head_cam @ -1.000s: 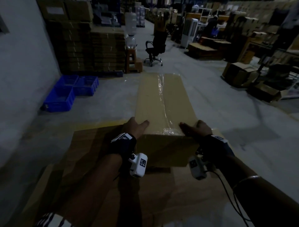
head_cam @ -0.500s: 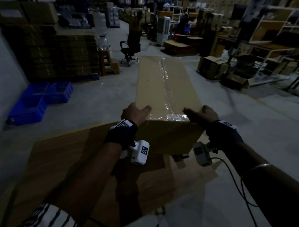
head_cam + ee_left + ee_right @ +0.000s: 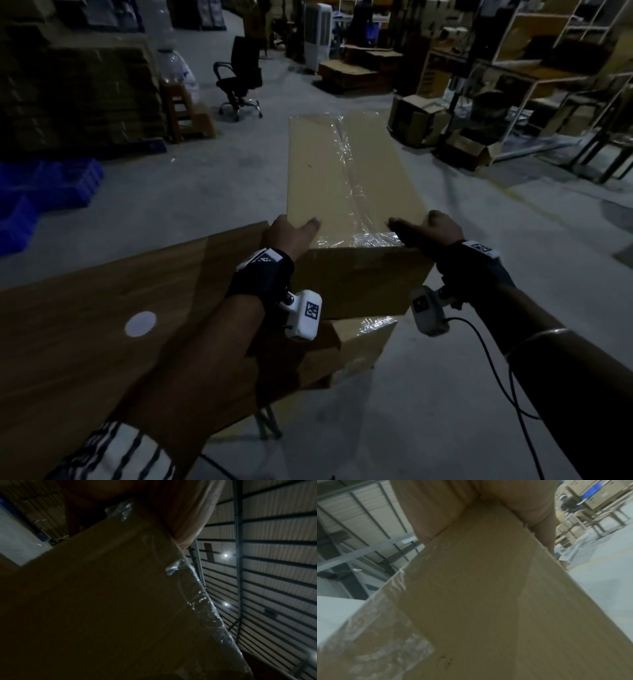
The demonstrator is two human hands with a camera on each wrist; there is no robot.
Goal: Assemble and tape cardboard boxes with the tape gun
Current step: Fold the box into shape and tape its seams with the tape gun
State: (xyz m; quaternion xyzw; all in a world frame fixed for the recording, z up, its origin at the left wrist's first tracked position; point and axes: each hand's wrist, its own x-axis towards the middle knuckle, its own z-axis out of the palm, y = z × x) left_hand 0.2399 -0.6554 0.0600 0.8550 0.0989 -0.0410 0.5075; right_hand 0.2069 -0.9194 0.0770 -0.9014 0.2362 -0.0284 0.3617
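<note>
Both hands hold a long taped cardboard box (image 3: pixel 349 178) by its near end, and it stretches away from them. The left hand (image 3: pixel 291 236) clasps the near left corner, thumb flat on top; the right hand (image 3: pixel 428 229) clasps the near right corner likewise. Clear tape (image 3: pixel 349 171) runs down the top seam between the hands. Under the left forearm lies a wooden desk (image 3: pixel 85 308); a second box (image 3: pixel 363 346) sits below the hands.

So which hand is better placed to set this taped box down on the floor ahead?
Probably neither alone. The left hand and right hand grip opposite near corners of the long box.
</note>
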